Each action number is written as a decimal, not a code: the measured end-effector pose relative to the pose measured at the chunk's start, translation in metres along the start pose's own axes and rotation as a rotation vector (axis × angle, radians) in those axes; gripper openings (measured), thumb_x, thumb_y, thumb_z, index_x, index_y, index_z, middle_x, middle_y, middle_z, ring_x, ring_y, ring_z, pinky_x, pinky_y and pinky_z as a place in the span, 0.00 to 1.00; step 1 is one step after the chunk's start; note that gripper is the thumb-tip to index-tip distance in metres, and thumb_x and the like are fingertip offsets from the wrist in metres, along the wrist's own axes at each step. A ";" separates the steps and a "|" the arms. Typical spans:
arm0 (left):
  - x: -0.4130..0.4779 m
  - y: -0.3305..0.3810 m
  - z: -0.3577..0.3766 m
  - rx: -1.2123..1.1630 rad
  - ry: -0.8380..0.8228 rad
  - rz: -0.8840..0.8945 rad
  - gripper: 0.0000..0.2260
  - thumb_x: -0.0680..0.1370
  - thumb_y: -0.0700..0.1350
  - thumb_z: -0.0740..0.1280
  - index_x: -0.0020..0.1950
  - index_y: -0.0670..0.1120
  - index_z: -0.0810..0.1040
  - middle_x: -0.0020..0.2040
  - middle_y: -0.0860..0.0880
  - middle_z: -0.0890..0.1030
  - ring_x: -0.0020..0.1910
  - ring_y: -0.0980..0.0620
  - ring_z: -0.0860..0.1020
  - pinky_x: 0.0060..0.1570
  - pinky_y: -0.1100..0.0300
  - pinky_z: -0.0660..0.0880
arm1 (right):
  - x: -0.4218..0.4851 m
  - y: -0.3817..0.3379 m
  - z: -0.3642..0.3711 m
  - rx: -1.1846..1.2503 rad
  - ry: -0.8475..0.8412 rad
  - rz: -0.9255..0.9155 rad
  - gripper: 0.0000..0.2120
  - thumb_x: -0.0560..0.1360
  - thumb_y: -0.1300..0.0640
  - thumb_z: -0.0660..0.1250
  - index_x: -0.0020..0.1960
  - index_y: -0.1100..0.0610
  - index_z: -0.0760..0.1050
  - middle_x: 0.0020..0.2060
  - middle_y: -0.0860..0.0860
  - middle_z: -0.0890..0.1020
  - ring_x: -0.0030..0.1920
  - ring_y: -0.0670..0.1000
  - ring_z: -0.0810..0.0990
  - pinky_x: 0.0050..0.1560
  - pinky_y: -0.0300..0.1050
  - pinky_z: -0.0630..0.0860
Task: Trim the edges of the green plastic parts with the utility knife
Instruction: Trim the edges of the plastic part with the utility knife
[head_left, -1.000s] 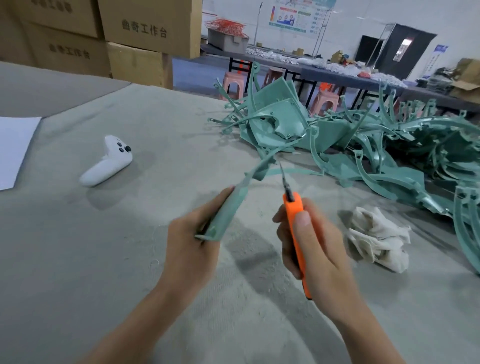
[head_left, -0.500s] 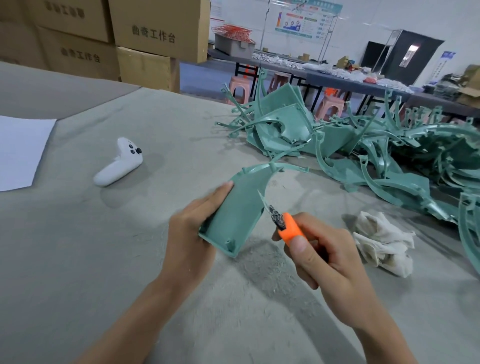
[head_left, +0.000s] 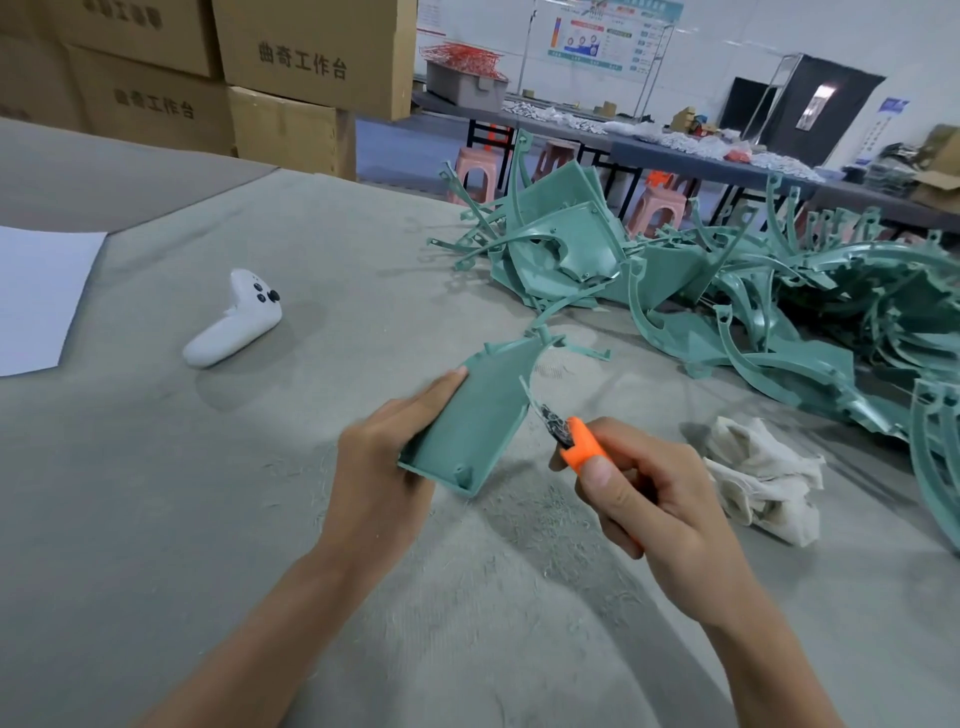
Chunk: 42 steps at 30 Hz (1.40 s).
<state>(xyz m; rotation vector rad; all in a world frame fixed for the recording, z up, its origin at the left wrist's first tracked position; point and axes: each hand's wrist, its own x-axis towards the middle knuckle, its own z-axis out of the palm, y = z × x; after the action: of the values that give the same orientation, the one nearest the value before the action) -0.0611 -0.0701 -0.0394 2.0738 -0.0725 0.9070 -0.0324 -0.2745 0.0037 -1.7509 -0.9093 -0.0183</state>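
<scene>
Green plastic part (head_left: 472, 415), a curved panel with a raised rim, sits in my left hand (head_left: 384, 467) just above the grey table (head_left: 156, 519). That grip pinches the panel's left edge, the thumb lying along the rim and the other fingers hidden beneath. My right hand (head_left: 654, 499) is curled tight around the orange utility knife (head_left: 582, 447), thumb pressed on the handle.

A second ago the panel was turned edge-on to me and the knife stood upright, clear of it. Since then the panel has rolled to show its inner face, and the knife has tipped over so its blade (head_left: 530, 395) lies against the panel's curved right edge. I read this as the setup being finished and a trimming stroke along that edge under way or about to start; I cannot tell whether the blade is biting.

Pale shavings (head_left: 519, 519) are scattered on the table below my hands. A large pile of green parts (head_left: 779, 312) lies to the right, so I judge much trimming is left. A crumpled cloth (head_left: 763, 483) rests near my right hand, and a white controller (head_left: 234, 322) lies well apart on the left.
</scene>
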 end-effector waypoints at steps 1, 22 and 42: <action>-0.001 -0.001 0.000 0.007 -0.001 -0.001 0.30 0.68 0.22 0.67 0.66 0.43 0.75 0.41 0.57 0.77 0.38 0.67 0.73 0.38 0.76 0.65 | 0.000 0.001 0.001 -0.013 0.016 -0.003 0.27 0.75 0.31 0.61 0.43 0.56 0.77 0.27 0.49 0.65 0.25 0.46 0.61 0.27 0.43 0.57; -0.004 0.001 0.006 0.037 -0.008 -0.058 0.27 0.69 0.31 0.58 0.64 0.48 0.78 0.37 0.49 0.80 0.30 0.57 0.70 0.31 0.67 0.65 | 0.003 0.018 0.005 -0.419 0.354 0.017 0.15 0.79 0.36 0.59 0.41 0.45 0.73 0.28 0.52 0.68 0.26 0.46 0.64 0.29 0.35 0.58; -0.005 0.003 0.014 -0.086 0.024 -0.212 0.21 0.76 0.37 0.69 0.42 0.66 0.83 0.37 0.53 0.81 0.27 0.58 0.76 0.27 0.73 0.65 | 0.009 0.020 -0.004 -0.144 0.489 0.248 0.32 0.74 0.31 0.59 0.43 0.63 0.70 0.29 0.51 0.65 0.29 0.51 0.62 0.28 0.47 0.61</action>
<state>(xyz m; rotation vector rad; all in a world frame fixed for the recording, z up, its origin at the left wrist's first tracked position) -0.0574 -0.0836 -0.0456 1.9484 0.1178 0.7847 -0.0125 -0.2747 -0.0070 -1.8652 -0.3407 -0.3421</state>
